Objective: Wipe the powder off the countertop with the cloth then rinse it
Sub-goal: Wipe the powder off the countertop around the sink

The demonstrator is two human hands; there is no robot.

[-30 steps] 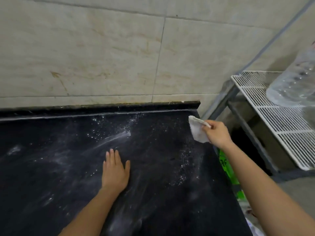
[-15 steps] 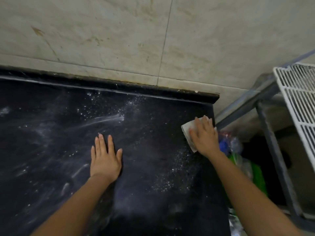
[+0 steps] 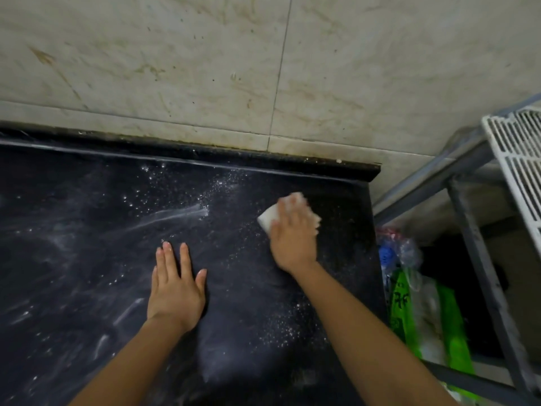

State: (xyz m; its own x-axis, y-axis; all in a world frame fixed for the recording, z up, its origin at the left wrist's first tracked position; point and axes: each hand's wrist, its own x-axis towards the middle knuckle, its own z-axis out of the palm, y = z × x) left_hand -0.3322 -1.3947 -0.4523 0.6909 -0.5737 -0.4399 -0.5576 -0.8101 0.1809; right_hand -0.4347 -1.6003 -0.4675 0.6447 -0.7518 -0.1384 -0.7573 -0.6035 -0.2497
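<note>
A black countertop (image 3: pixel 87 288) fills the lower left, dusted with white powder (image 3: pixel 175 213) in streaks and specks. My right hand (image 3: pixel 292 241) presses a white cloth (image 3: pixel 270 216) flat on the counter near its back right corner, fingers straight over it. Most of the cloth is hidden under the hand. My left hand (image 3: pixel 175 288) rests flat on the counter to the left of it, fingers spread, holding nothing.
A tiled wall (image 3: pixel 263 68) rises behind the counter. Right of the counter's edge stands a grey metal rack (image 3: pixel 480 259) with a white wire shelf (image 3: pixel 518 159). Green and clear plastic bags (image 3: pixel 421 312) sit low between counter and rack.
My right hand brought the cloth down from the air onto the counter, then slid it left and away from the right edge. My left hand has stayed flat in place.
</note>
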